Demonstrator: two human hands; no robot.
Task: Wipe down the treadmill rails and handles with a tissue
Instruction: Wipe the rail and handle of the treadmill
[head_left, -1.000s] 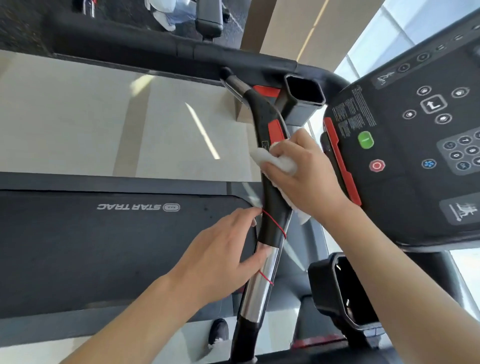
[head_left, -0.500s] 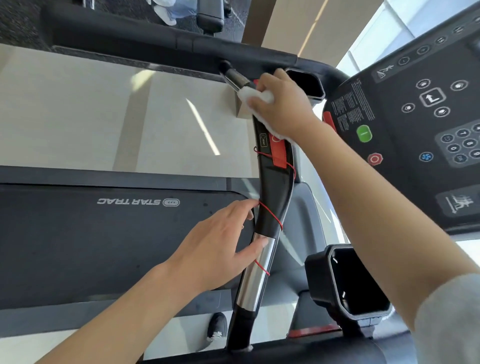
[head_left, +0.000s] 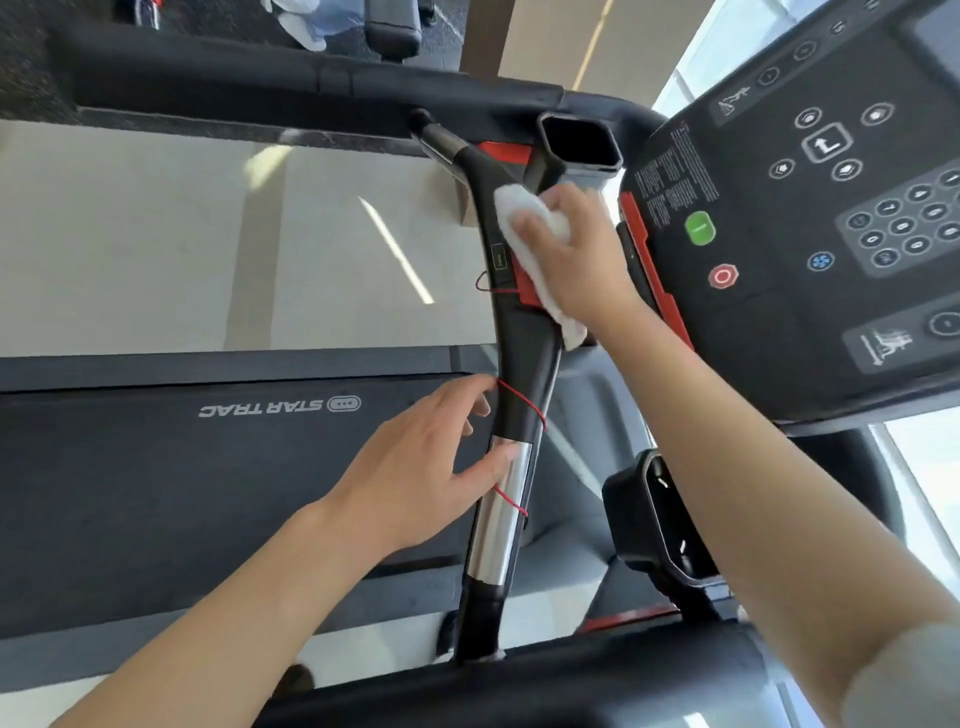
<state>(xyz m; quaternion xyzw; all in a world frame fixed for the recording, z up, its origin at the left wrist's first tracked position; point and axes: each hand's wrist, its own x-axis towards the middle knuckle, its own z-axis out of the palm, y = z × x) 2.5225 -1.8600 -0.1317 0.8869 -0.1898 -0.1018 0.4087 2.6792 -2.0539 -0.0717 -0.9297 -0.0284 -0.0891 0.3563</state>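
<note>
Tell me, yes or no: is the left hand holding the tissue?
No. The right hand presses the white tissue against the black handle, while the left hand only rests on its silver section.

console cut off at right, its label text unreadable

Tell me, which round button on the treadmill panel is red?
The red round button with the ring on it, lowest on the black console panel. The green oval button sits above it; the small blue button lies to its right.
</note>
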